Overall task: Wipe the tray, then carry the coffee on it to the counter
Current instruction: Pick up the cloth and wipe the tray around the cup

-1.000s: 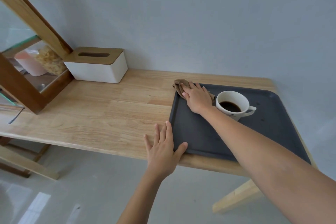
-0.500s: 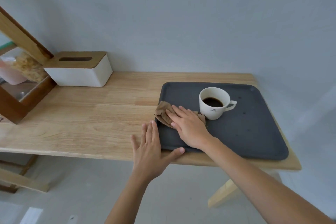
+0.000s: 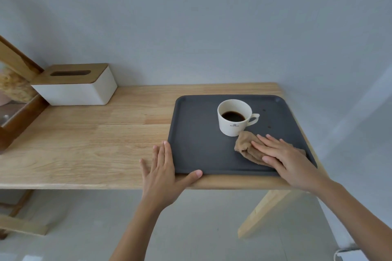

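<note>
Dark grey rectangular plastic tray (image 3: 197, 144) lies on the light wooden tabletop (image 3: 84, 137). Right hand (image 3: 284, 158), flat and open, presses a crumpled brown cloth (image 3: 246, 144) — white coffee cup (image 3: 233, 117) touching at its 11 o'clock. Left hand (image 3: 161, 172), fingers spread, braces the tray's near-left corner.

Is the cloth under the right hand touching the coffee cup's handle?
No. The brown cloth lies flat under the right hand near the cup base, well clear of its handle.
</note>
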{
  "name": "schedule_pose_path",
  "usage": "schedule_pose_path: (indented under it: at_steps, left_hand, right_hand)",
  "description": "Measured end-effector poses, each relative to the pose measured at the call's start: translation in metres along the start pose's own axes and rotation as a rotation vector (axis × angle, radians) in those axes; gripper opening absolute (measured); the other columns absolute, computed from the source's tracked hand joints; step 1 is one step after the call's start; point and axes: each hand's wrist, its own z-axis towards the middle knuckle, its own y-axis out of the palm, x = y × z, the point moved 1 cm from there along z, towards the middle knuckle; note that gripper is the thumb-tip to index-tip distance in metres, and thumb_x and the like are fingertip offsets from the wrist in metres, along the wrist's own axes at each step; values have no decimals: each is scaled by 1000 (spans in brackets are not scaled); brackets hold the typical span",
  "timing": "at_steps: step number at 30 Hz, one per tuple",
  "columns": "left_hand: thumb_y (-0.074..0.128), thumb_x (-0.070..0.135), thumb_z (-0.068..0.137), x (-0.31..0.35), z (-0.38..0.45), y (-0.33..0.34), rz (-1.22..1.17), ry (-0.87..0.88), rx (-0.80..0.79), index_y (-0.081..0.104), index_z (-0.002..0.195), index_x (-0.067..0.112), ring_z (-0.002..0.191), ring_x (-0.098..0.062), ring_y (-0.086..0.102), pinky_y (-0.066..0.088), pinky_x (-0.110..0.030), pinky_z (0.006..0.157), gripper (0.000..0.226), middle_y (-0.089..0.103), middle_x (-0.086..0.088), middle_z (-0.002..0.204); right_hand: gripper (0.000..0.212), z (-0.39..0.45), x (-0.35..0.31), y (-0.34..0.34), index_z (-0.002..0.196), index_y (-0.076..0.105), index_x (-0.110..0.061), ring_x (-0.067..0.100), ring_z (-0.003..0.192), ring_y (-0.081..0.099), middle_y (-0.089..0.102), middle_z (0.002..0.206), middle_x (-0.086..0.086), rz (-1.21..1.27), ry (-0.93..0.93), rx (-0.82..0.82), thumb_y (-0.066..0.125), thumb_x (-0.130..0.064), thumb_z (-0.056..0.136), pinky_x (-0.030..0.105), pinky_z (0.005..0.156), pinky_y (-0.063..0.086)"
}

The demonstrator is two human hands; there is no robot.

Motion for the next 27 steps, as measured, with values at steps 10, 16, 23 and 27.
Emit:
schedule_pose_path:
  at_steps: [10, 16, 23, 27]
  left_hand:
    - [23, 93, 62, -1, 2, 1, 10, 17, 7, -14, 150, 16, 148, -17, -15, -5, -57, 117, 123, -9, 4, 162]
    - [24, 94, 60, -2, 3, 2, -10, 22, 19, -12, 151, 17, 148, -17, -14, -4, -56, 117, 125, -6, 4, 163]
    - [23, 95, 59, -3, 4, 3, -11, 25, 4, -13, 151, 17, 148, -17, -14, -6, -57, 117, 125, -7, 4, 163]
    - [22, 95, 59, -4, 4, 2, -22, 24, -10, -14, 150, 17, 148, -16, -15, -7, -56, 117, 126, -8, 4, 162]
  right_hand:
    - [48, 28, -63, 33, 145, 22, -45, 22, 148, 16, 18, 160, -5, -160, -81, -14, 24, -32, 99, 37, 118, 12]
    - [47, 44, -83, 43, 142, 33, -44, 19, 148, 14, 20, 159, -7, -91, -172, -70, 30, -19, 103, 36, 119, 11]
    - [50, 19, -37, 14, 138, 42, -44, 9, 147, 16, 27, 155, -13, -9, -156, -107, 30, -11, 102, 31, 120, 12]
    - [49, 0, -1, -8, 134, 44, -46, 6, 145, 17, 29, 153, -15, 25, -91, -94, 33, -10, 101, 35, 121, 14]
